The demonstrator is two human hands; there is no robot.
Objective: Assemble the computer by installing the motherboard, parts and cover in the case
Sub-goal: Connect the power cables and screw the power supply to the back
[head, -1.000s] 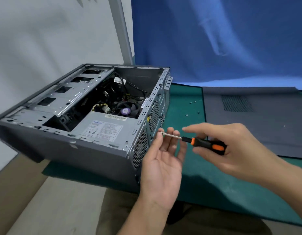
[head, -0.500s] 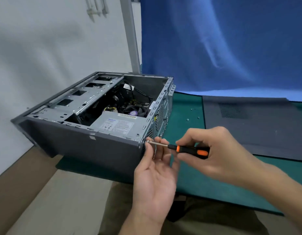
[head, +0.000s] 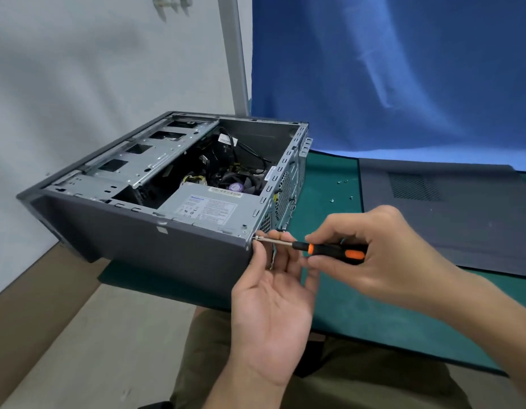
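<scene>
A dark grey computer case (head: 143, 240) lies open-side up on the green mat, with its near left part hanging over the table's edge. Inside I see the silver power supply (head: 205, 209), a fan and cables. My right hand (head: 382, 261) grips a black and orange screwdriver (head: 332, 250). Its tip meets a screw at the case's near rear corner. My left hand (head: 273, 308) is palm up under the shaft, its fingertips steadying the metal shaft near the tip. The dark grey cover panel (head: 450, 214) lies flat to the right.
Several loose screws (head: 341, 190) lie on the green mat (head: 356, 314) between the case and the panel. A blue cloth hangs behind the table, and a grey post stands at the back. The wall is close on the left. My lap shows below the table's edge.
The screwdriver's tip has moved left and reached the corner of the case. My left hand followed beneath it. The view has shifted, so the case sits farther off.
</scene>
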